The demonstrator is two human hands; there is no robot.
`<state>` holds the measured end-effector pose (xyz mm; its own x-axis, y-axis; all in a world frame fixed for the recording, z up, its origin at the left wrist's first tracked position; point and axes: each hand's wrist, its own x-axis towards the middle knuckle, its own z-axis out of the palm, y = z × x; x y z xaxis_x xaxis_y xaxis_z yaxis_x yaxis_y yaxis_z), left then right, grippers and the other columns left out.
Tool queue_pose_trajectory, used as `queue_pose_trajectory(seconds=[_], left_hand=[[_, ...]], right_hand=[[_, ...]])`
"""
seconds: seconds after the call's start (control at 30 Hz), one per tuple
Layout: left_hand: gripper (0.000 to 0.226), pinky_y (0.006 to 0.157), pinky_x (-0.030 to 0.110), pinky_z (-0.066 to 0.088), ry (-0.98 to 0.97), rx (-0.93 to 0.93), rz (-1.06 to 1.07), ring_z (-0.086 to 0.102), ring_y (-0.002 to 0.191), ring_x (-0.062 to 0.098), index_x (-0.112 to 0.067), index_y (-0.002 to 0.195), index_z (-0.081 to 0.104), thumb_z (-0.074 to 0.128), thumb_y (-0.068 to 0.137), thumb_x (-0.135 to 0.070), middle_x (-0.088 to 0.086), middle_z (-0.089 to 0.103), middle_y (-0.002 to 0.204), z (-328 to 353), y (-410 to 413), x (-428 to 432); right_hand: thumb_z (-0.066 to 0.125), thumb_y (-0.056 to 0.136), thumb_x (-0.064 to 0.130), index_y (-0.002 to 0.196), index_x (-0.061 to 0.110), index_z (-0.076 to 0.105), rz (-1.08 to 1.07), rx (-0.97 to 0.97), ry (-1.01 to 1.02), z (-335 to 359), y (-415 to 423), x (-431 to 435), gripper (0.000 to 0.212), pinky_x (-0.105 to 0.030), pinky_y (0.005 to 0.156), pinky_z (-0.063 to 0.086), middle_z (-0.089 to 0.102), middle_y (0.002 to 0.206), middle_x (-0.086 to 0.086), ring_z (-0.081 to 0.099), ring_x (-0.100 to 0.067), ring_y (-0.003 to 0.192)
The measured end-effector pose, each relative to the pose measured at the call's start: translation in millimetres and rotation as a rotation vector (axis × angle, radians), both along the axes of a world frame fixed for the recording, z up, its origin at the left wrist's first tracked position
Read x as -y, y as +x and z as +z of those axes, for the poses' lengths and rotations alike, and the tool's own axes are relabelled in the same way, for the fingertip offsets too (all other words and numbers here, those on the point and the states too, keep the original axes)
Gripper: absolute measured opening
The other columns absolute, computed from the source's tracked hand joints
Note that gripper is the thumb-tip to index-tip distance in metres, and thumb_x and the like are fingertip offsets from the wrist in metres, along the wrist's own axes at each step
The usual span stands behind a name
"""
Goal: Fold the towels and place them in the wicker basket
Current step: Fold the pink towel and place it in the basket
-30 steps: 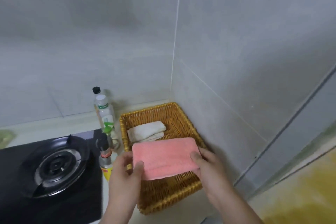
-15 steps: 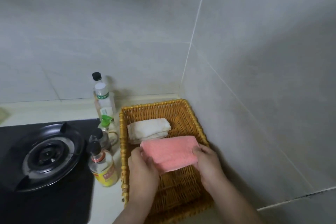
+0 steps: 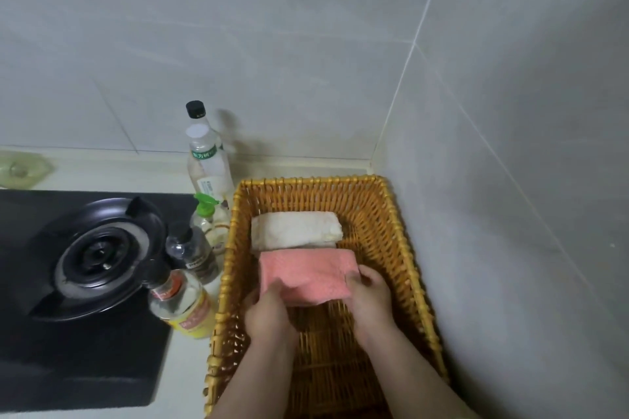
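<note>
Grey tiled walls meet in a corner at upper right of the frame; below, a pale surface (image 3: 190,371) carries a black hob (image 3: 85,333), several bottles (image 3: 185,303) and the basket (image 3: 401,241), which sits tight in the corner.

Both hands are inside the basket. Left hand (image 3: 270,311) pinches the lower-left corner of the pink towel (image 3: 306,270); right hand (image 3: 369,296) pinches its right edge, fingers curled over the cloth. The pink towel, folded into a rectangle, lies at mid-basket, touching the near edge of a white towel (image 3: 296,228) already lodged toward the back wall. Whether it rests fully on the basket floor cannot be told; its near edge appears slightly raised.

Assessment: placement is in hand. To do it well, lower the near edge flat, keep the fold layers together while releasing, and withdraw both hands evenly so no corner lifts or unfolds.

Orientation: the pink towel's long axis runs left to right across the frame, parallel to the white towel and across the basket's length, tilted slightly down toward the right.
</note>
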<state>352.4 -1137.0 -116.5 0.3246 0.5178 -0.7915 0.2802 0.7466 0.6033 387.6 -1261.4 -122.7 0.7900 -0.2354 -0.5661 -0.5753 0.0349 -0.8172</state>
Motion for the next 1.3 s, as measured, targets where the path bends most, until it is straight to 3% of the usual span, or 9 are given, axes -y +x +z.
queue_pose_trajectory(seconds=[0.1,0.33,0.5,0.73,0.8,0.93,1.0,1.17,1.3], left_hand=[[0.04,0.099,0.048,0.05,0.099,-0.037,0.057,0.063,0.104,0.031,-0.015,0.125,0.06,0.066,0.088,-0.031,0.009,0.065,0.117,-12,7,0],[0.066,0.106,0.04,0.04,0.239,-0.338,0.015,0.056,0.117,0.037,-0.002,0.121,0.059,0.053,0.089,-0.06,0.019,0.06,0.124,-14,17,-2],[0.042,0.101,0.039,0.042,0.226,-0.286,0.079,0.059,0.109,0.034,-0.01,0.103,0.063,0.063,0.087,-0.049,0.013,0.065,0.115,-19,18,5],[0.05,0.094,0.04,0.051,-0.023,-0.182,0.07,0.061,0.101,0.03,-0.006,0.118,0.057,0.06,0.09,-0.047,0.008,0.061,0.107,-9,23,-2],[0.046,0.092,0.035,0.051,-0.139,-0.029,0.1,0.059,0.101,0.024,-0.009,0.126,0.055,0.063,0.092,-0.039,0.008,0.059,0.118,9,20,-2],[0.047,0.077,0.031,0.048,-0.095,0.067,-0.087,0.058,0.109,0.026,-0.002,0.138,0.046,0.056,0.097,-0.023,0.002,0.054,0.105,43,-10,10],[0.035,0.078,0.032,0.049,0.068,0.097,-0.295,0.06,0.09,0.019,-0.002,0.127,0.054,0.054,0.097,-0.02,0.0,0.059,0.096,55,-29,12],[0.039,0.098,0.027,0.043,1.143,0.06,-0.958,0.056,0.12,0.018,-0.012,0.135,0.054,0.044,0.097,-0.009,0.004,0.06,0.133,74,-15,-23],[0.079,0.121,0.043,0.02,1.339,-0.239,-1.36,0.0,0.151,0.028,-0.007,0.154,-0.003,0.043,0.09,0.0,0.014,-0.004,0.163,47,39,-26]], right_hand=[[0.065,0.091,0.022,0.107,0.034,0.065,0.014,-0.009,0.003,-8,9,-7,0.02,-0.044,0.096,0.054,0.064,0.119,0.0,0.063,-0.021,0.106],[0.062,0.094,0.023,0.128,0.022,0.061,0.104,0.075,-0.121,-13,12,-19,0.034,-0.03,0.093,0.047,0.059,0.125,0.003,0.056,-0.016,0.111],[0.061,0.095,0.022,0.129,0.02,0.06,0.098,0.108,-0.17,-16,11,-18,0.034,-0.029,0.09,0.045,0.059,0.126,0.002,0.055,-0.015,0.111],[0.056,0.098,0.029,0.14,0.02,0.05,0.189,0.125,-0.211,-16,12,-20,0.044,-0.029,0.099,0.042,0.055,0.133,0.004,0.051,-0.013,0.12],[0.053,0.099,0.032,0.142,0.02,0.048,0.23,0.129,-0.207,-13,11,-19,0.045,-0.027,0.096,0.04,0.054,0.129,0.006,0.048,-0.01,0.114],[0.047,0.101,0.038,0.14,0.021,0.048,0.317,0.155,-0.21,-2,11,-16,0.043,-0.03,0.096,0.041,0.055,0.134,0.002,0.048,-0.009,0.11],[0.041,0.102,0.04,0.145,0.02,0.042,0.358,0.153,-0.273,5,11,-13,0.047,-0.037,0.105,0.038,0.048,0.143,0.0,0.047,-0.017,0.126],[0.037,0.104,0.023,0.152,0.022,0.033,0.505,0.376,-0.637,24,26,-10,0.048,-0.029,0.114,0.022,0.028,0.159,0.005,0.026,-0.016,0.146],[0.035,0.104,0.016,0.155,0.03,0.019,0.841,0.381,-0.705,14,47,-17,0.056,-0.029,0.118,0.006,0.001,0.164,0.013,0.0,-0.01,0.151]])
